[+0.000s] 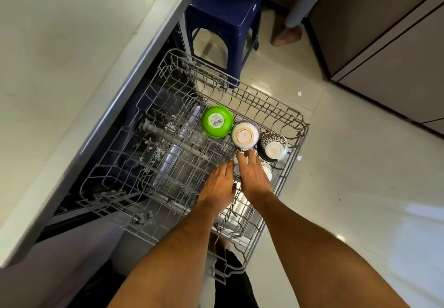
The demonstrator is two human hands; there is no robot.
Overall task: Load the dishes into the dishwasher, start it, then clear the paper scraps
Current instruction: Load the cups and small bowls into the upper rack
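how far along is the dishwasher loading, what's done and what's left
Done: three bowls sit upside down in the pulled-out rack: a green bowl, a white bowl and a patterned bowl.

In hand: the left hand and right hand are setting a fourth white dish beside them; their grip is mostly hidden.

Left: push the rack in, start the machine, and pick up the paper scraps on the floor.
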